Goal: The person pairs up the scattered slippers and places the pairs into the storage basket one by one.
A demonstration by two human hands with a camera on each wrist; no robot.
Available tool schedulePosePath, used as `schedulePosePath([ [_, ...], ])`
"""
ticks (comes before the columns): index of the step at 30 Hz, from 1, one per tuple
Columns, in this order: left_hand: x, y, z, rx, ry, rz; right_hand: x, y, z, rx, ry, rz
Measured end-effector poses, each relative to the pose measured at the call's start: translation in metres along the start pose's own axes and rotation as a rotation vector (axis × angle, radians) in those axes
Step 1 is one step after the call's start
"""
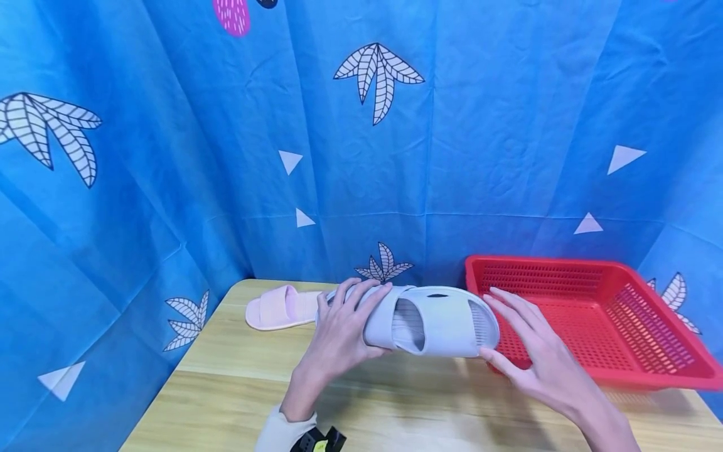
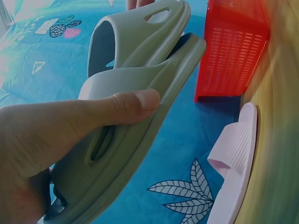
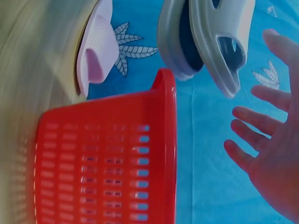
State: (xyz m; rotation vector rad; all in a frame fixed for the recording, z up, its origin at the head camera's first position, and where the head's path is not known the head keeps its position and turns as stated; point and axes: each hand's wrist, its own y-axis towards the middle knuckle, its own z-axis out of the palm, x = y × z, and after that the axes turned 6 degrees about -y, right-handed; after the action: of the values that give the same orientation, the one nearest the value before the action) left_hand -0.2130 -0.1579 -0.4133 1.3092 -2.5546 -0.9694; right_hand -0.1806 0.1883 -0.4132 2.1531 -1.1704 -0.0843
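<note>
My left hand grips a pair of pale grey slide slippers, its thumb pressed along the side of one slipper in the left wrist view. The two slippers are fitted together, one partly tucked into the other, and held up above the table. At their right end my right hand has its fingers spread and holds nothing. In the right wrist view a gap shows between its fingers and the slippers. A pale pink slipper lies on the table behind my left hand.
A red perforated plastic basket stands on the right of the wooden table, just beyond my right hand. Blue patterned cloth hangs behind the table and along its left side.
</note>
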Motion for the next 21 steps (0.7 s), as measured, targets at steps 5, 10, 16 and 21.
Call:
schedulePosePath([
  [5,0.002,0.000,-0.002,0.006,0.025,-0.009,-0.009,-0.011,-0.002,-0.049,0.007,0.003],
  [10,0.004,0.001,-0.002,0.002,0.019,-0.006,-0.019,-0.022,-0.004,-0.065,0.003,0.025],
  [16,0.005,0.000,-0.002,-0.005,-0.001,-0.006,-0.029,-0.035,-0.007,-0.049,-0.046,0.048],
  [21,0.005,0.000,-0.003,-0.009,0.016,-0.002,-0.037,-0.043,-0.011,-0.054,-0.091,0.040],
])
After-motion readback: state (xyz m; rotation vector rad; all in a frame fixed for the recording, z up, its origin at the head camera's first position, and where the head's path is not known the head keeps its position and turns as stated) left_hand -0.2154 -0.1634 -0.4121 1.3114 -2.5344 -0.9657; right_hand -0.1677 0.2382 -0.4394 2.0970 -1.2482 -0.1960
